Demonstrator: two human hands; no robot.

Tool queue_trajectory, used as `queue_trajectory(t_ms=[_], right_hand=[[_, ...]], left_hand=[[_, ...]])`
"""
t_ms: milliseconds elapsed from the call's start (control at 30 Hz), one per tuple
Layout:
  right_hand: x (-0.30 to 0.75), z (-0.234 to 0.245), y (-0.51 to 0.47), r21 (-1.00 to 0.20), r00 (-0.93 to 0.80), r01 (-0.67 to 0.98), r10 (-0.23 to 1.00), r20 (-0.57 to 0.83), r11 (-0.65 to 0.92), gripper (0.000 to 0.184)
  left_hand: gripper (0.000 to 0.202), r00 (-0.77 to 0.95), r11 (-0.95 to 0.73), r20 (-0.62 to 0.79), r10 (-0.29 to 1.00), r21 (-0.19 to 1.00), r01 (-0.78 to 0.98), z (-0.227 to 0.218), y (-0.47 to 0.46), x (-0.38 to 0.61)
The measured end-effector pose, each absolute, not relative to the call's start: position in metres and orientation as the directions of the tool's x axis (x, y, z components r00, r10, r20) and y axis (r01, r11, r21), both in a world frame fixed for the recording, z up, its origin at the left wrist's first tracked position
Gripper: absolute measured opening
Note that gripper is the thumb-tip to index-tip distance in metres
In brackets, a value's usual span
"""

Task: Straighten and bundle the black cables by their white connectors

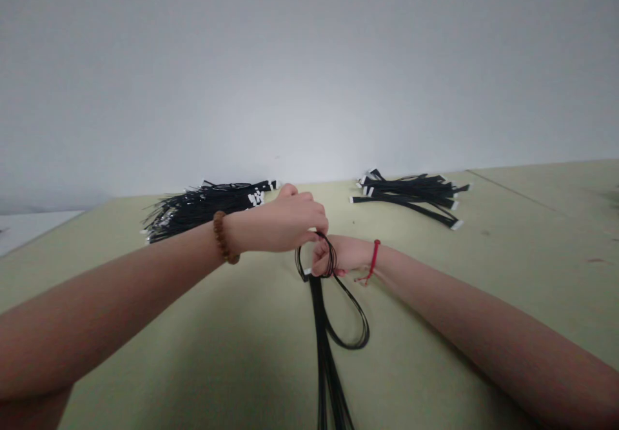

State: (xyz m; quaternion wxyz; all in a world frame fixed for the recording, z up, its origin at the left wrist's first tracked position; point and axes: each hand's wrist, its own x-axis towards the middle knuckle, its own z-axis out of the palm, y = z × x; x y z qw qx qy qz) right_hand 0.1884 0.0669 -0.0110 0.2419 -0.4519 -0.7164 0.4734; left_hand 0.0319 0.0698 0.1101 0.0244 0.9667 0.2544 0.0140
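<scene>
Several thin, loop-shaped black wires [358, 345] touch left hand [293, 222] and right hand [335, 254]

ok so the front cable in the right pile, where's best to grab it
Probably just behind the white connector at its right end, right hand coming from the near side: the cable slants toward the camera there, leaving that end in front of the pile.
</scene>
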Motion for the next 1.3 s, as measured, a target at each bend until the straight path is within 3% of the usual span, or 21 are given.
queue_trajectory(t_ms=[133, 333, 433, 500, 533, 633, 1067, 1133, 1200, 1233, 1300], right_hand=[[0.186, -0.001, 0.074, -0.828, -0.597, 0.556, 0.727, -0.339, 0.071, 0.023], [0.188, 0.005, 0.077, -0.808, -0.579, 0.588, 0.714, -0.393, 0.032, 0.026], [0.190, 0.005, 0.077, -0.820, -0.597, 0.572, 0.697, -0.398, 0.021, 0.025], [0.190, 0.005, 0.077, -0.826, -0.604, 0.564, 0.689, -0.401, 0.014, 0.025], [0.190, 0.005, 0.077, -0.827, -0.605, 0.562, 0.688, -0.401, 0.011, 0.025], [0.190, 0.006, 0.077, -0.832, -0.603, 0.555, 0.691, -0.399, 0.004, 0.026], [0.176, 0.010, 0.055, -0.900, -0.708, 0.432, 0.596, -0.378, -0.058, 0.014], [0.177, 0.011, 0.055, -0.892, -0.682, 0.443, 0.614, -0.398, -0.086, 0.017], [0.178, 0.011, 0.056, -0.881, -0.662, 0.460, 0.619, -0.423, -0.110, 0.021], [0.178, 0.011, 0.057, -0.876, -0.656, 0.468, 0.618, -0.434, -0.119, 0.023], [0.179, 0.010, 0.059, -0.869, -0.649, 0.476, 0.613, -0.450, -0.134, 0.026]], left_hand=[[0.020, 0.818, -0.829, 0.161, 0.552, 0.218, 0.515, 0.064, 0.111, 0.035], [0.056, 0.676, -0.730, 0.312, 0.668, 0.454, 0.511, 0.009, 0.097, 0.006], [0.067, 0.716, -0.736, 0.279, 0.640, 0.491, 0.466, 0.009, 0.070, -0.018], [0.081, 0.779, -0.749, 0.169, 0.604, 0.454, 0.482, 0.013, 0.055, -0.023], [0.083, 0.786, -0.758, 0.093, 0.611, 0.356, 0.547, 0.015, 0.049, -0.022], [0.062, 0.734, -0.716, 0.003, 0.680, 0.221, 0.662, 0.015, 0.044, -0.010], [0.057, 0.695, -0.640, -0.053, 0.717, 0.347, 0.686, 0.017, 0.040, -0.005], [0.056, 0.681, -0.632, -0.025, 0.732, 0.349, 0.692, 0.019, 0.039, -0.010], [0.045, 0.683, -0.682, 0.113, 0.721, 0.286, 0.673, 0.021, 0.036, -0.016], [0.037, 0.712, -0.752, 0.241, 0.659, 0.208, 0.625, 0.021, 0.034, -0.019], [0.026, 0.773, -0.900, 0.538, 0.336, -0.059, 0.432, 0.019, 0.028, -0.021]])
